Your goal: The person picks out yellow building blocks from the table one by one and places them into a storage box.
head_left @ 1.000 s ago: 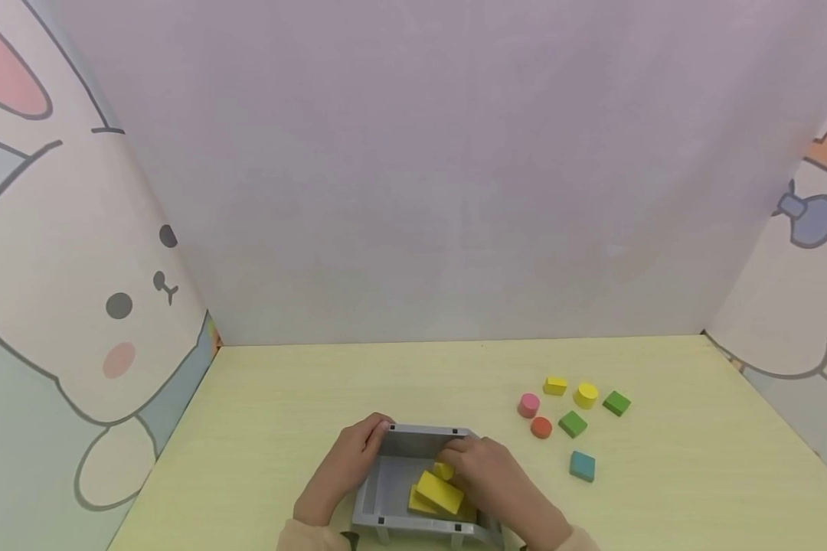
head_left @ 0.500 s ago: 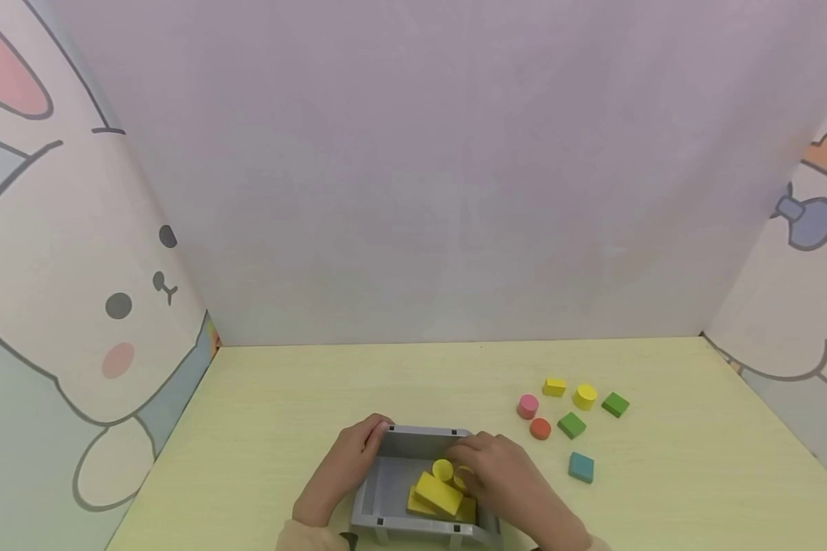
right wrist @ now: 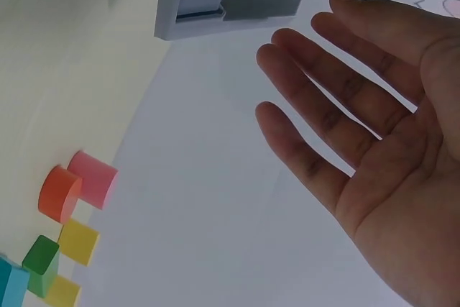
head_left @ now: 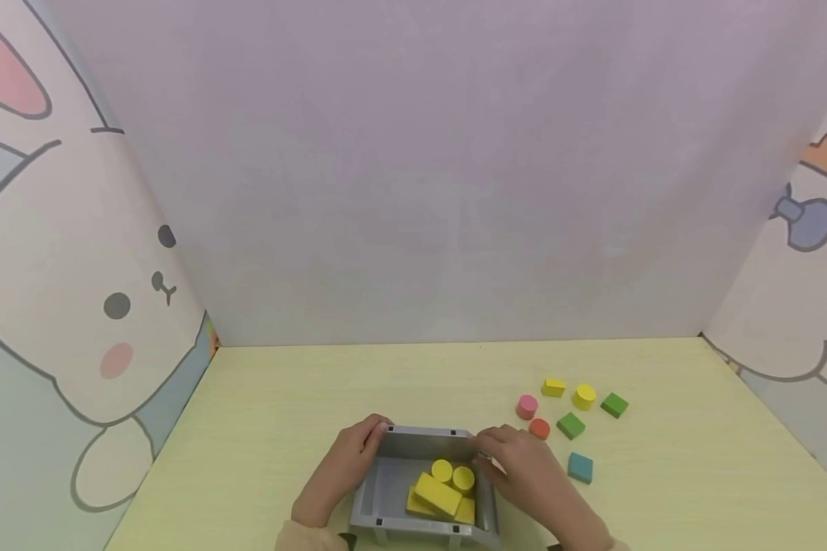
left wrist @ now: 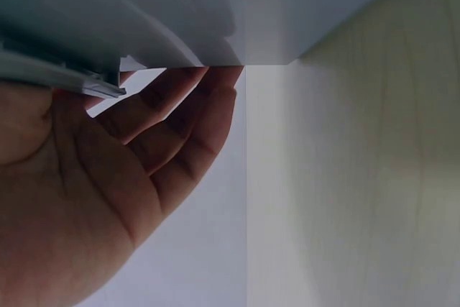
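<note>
1. Currently, the left hand (head_left: 348, 459) is gripping the grey bin (head_left: 413, 524) at its far left corner, thumb at the rim; its fingers (left wrist: 195, 154) are reaching past the edge, slightly apart, their tips partly hidden in the left wrist view.
2. The right hand (head_left: 524, 468) is hovering beside the bin's right wall and holding nothing; in the right wrist view its fingers are stretching nearly straight, with gaps between them. Whether it is touching the rim, I cannot tell.
3. The grey bin is sitting at the near side of the pale table (head_left: 282, 398), between the 2 hands.
4. Inside, toward the right, 2 yellow cylinders (head_left: 442, 471) are standing side by side, just beyond a yellow bar (head_left: 437, 494) that is lying aslant over a lower yellow layer (head_left: 465, 511); I cannot tell whether that layer is 1 piece or 2.
5. Right of the bin, 7 loose pieces are resting on the table: a yellow block (head_left: 554, 388), a yellow cylinder (head_left: 583, 397), a pink cylinder (head_left: 527, 407), a red disc (head_left: 540, 429), 2 green blocks (head_left: 571, 425) and a teal block (head_left: 580, 467).
</note>
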